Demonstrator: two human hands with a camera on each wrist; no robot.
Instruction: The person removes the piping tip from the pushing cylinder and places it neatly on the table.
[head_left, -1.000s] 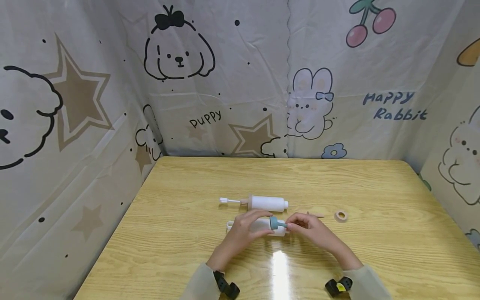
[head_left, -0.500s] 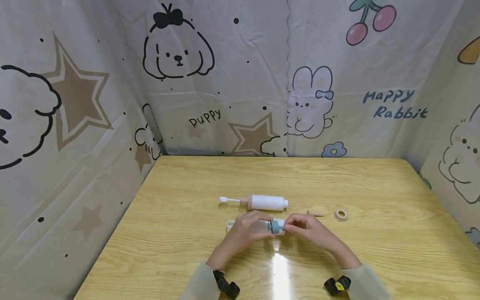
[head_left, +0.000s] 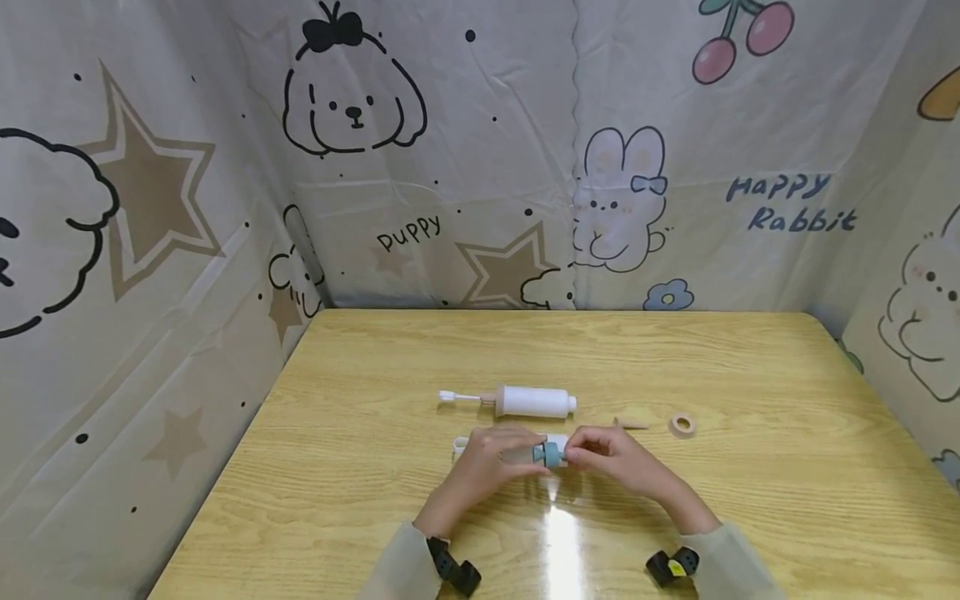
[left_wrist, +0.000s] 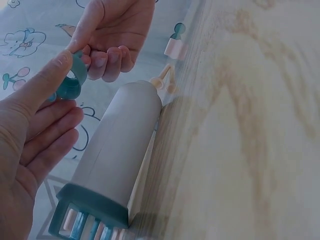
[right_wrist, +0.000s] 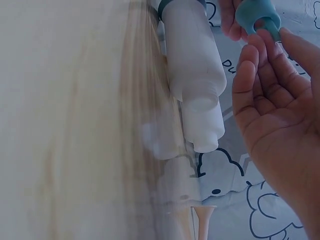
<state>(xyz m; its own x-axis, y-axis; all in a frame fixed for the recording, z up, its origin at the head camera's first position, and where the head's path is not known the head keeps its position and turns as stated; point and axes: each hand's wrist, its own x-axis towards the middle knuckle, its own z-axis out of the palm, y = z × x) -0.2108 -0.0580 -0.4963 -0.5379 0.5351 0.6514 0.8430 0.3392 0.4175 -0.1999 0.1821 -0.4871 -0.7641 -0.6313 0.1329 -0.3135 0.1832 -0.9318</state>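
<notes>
My left hand [head_left: 487, 457] holds a teal ring-shaped cap [head_left: 552, 455] between thumb and fingers, above the table. From the other side my right hand [head_left: 618, 460] pinches a thin teal stem [right_wrist: 274, 31] that sits in the cap's opening. A teal flared end [head_left: 537, 454] shows on the cap's left side. Behind the hands lies a white bottle-like cylinder [left_wrist: 117, 135], partly hidden in the head view. Its teal end [left_wrist: 95, 202] has slots with pink and teal strips.
Farther back lies a second white cylinder [head_left: 534, 402] with a pink collar and a white brush-like tip [head_left: 447, 397] pointing left. To the right are a small pink peg [head_left: 632, 423] and a pink ring [head_left: 682, 426]. Patterned cloth [head_left: 480, 167] hangs around the wooden table [head_left: 375, 358].
My right hand has shifted slightly left, and the teal stem has slid leftward through the cap. Less of it shows on the right, while its flared end now appears on the left.
</notes>
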